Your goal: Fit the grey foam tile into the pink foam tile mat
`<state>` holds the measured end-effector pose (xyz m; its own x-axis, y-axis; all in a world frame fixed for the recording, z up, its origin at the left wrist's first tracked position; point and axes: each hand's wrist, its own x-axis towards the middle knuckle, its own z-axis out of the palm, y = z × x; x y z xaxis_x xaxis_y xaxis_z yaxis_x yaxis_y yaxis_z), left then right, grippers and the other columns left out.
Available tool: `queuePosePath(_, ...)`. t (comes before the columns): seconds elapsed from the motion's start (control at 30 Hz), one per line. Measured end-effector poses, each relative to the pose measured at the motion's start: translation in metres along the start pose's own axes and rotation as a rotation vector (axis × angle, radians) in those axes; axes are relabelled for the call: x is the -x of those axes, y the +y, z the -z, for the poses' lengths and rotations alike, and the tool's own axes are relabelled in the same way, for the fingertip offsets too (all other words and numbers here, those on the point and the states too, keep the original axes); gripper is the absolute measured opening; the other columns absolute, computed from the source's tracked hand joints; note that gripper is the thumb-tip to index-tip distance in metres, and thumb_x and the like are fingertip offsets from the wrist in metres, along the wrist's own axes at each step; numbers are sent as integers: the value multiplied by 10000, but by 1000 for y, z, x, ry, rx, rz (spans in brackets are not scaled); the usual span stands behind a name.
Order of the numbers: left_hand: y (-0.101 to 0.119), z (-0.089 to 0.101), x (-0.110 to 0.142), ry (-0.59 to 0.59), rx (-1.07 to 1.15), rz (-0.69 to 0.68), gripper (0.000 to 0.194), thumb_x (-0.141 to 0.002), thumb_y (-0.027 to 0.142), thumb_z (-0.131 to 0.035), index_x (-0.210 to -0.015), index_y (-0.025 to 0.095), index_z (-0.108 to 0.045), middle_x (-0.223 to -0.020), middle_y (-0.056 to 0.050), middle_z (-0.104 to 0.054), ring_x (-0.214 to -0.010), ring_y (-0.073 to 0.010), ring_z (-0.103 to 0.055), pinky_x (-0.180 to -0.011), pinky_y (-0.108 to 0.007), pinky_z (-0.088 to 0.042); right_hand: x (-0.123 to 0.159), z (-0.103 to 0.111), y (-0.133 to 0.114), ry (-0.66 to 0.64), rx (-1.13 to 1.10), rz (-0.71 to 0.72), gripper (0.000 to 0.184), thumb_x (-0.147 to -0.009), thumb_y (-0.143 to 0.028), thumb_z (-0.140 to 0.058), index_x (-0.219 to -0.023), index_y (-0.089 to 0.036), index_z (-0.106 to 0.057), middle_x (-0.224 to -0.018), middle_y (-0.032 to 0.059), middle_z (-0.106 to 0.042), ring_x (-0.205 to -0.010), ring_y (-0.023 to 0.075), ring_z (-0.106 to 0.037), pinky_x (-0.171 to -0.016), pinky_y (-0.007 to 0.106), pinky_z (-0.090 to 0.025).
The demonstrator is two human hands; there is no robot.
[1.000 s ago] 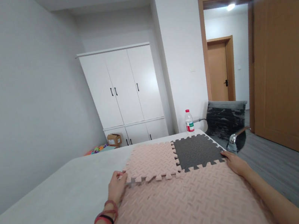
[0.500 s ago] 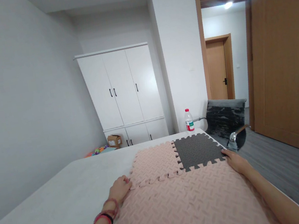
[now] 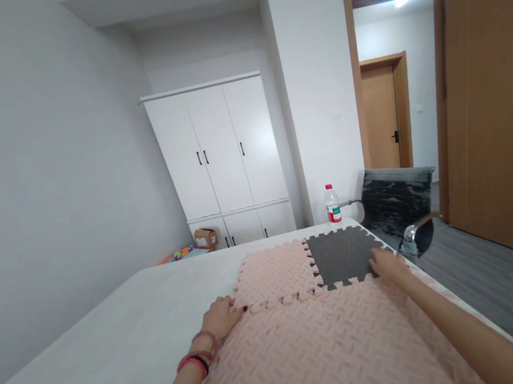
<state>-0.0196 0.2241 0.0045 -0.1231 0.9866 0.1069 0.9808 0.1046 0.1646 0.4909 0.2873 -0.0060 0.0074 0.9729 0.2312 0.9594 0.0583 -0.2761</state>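
Note:
A large pink foam mat with a raised tread pattern lies nearest me. Beyond it are a smaller-looking pink foam mat and a black foam mat, side by side with toothed edges meeting. My left hand is closed at the left end of the seam between the two pink mats, fingertips on the edge. Over the near right corner of the black mat rests my right hand, fingers apart and bent downward onto the surface. Its fingertips are slightly blurred.
The mats lie on a white table. A red-capped bottle stands at its far edge. Right of the table is a worn black chair. White cabinets, a cardboard box and an open wooden door are farther off.
My right hand has shifted inward from the mats' right edge onto the black mat's corner. My left hand stays at the left seam. The whole view has swung slightly left.

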Motion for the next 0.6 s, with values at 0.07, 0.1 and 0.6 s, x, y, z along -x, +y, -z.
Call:
queuePosePath(0.07, 2, 2, 1, 9, -21, 8, 426, -748, 533, -458, -923, 170, -597, -1056, -152, -606, -992, -284, -573, -826, -385, -430, 1, -5, -44, -41, -36, 116, 493, -865, -328, -363, -1323, -162, -438, -1347, 143, -474, -1197, 280, -470, -975, 473, -347)
queuePosePath(0.1, 2, 2, 2, 11, -28, 11, 424, -753, 525, -455, -929, 167, -598, -1058, -156, -604, -991, -285, -572, -822, -389, -431, 3, -9, -65, -76, -59, 189, 508, -864, -372, -383, -1337, -189, -421, -1376, 114, -449, -1201, 245, -468, -974, 417, -362)
queuePosePath(0.6, 9, -6, 15, 47, -164, -3, 396, -856, 433, -322, -1050, 193, -571, -1144, -142, -566, -1068, -301, -528, -880, -474, -378, 19, -43, -135, -281, -97, 390, 617, -908, -534, -207, -1426, -207, -276, -1494, 91, -253, -1374, 253, -194, -1055, 594, -145)
